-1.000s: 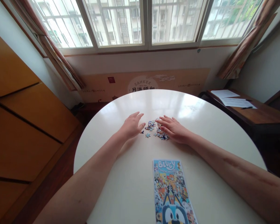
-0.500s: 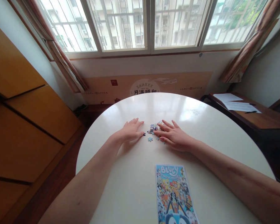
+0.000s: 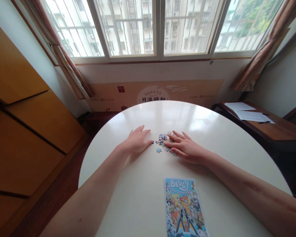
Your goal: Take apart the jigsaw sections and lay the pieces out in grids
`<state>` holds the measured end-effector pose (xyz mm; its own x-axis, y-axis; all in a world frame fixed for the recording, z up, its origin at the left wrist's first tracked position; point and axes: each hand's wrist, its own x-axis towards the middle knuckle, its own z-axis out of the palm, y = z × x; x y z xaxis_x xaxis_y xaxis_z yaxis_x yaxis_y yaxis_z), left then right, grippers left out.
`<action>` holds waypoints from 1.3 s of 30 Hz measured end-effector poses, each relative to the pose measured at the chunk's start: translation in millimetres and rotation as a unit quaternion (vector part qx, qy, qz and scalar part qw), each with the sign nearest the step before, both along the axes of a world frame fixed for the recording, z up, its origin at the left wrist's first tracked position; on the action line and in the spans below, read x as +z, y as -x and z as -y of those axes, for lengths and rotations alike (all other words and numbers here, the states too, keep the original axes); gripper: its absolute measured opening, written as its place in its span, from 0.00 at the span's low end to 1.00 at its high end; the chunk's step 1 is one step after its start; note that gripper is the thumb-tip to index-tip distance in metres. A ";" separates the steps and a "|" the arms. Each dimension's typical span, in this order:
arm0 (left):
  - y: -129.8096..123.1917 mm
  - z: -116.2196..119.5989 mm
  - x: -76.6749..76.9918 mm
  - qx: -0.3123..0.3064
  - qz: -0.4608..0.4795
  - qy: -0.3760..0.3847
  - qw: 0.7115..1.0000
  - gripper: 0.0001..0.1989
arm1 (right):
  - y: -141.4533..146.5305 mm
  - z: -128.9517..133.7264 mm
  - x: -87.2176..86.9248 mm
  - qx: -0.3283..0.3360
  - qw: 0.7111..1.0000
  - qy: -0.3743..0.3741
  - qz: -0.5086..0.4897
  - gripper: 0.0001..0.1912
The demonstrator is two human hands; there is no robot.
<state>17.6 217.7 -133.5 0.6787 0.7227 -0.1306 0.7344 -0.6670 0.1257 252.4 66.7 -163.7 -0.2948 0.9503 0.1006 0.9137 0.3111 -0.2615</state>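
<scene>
A small pile of puzzle pieces (image 3: 162,136) lies on the round white table (image 3: 133,194). My right hand (image 3: 185,146) rests over the right side of the pile with its fingers spread, hiding some of the pieces. Left of the pile is my left hand (image 3: 138,140), its fingers apart and its thumb tip touching or right beside a small dark piece (image 3: 153,142). One light blue piece (image 3: 159,150) lies alone just in front of the pile. Nearer to me is a colourful Bluey picture sheet (image 3: 185,204), flat on the table.
On the right stands a brown side table (image 3: 283,130) with papers (image 3: 254,116) and dark pens. Wooden cabinets (image 3: 39,125) are at the left. A printed box panel (image 3: 101,98) stands beyond the table, below the barred windows.
The view has tilted slightly, so the table and sheet appear lower. My right hand has shifted slightly right, showing a bit more of the pile. My left hand has hardly moved.
</scene>
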 end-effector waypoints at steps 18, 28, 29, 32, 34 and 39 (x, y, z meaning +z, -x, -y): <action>-20.9 35.2 4.6 -0.108 0.188 -0.053 0.975 0.08 | -0.3 0.0 1.3 0.023 1.000 -0.016 -0.005 0.23; -23.8 38.8 3.4 -0.079 0.158 -0.039 0.984 0.07 | -0.5 -0.2 1.2 0.018 1.000 -0.005 -0.001 0.23; -24.2 39.4 3.3 -0.079 0.159 -0.039 0.983 0.08 | -0.5 -0.1 1.2 0.018 1.000 -0.007 -0.003 0.23; -25.6 40.8 2.3 -0.072 0.162 -0.034 0.984 0.08 | -0.4 0.3 1.5 0.020 1.000 -0.011 -0.010 0.22; -26.5 41.0 0.9 -0.061 0.170 -0.031 0.983 0.08 | -0.2 0.6 2.0 0.022 1.000 -0.012 -0.012 0.22; -27.8 38.8 0.1 -0.055 0.203 -0.029 0.977 0.05 | 0.5 1.3 2.7 0.023 0.999 -0.021 -0.016 0.22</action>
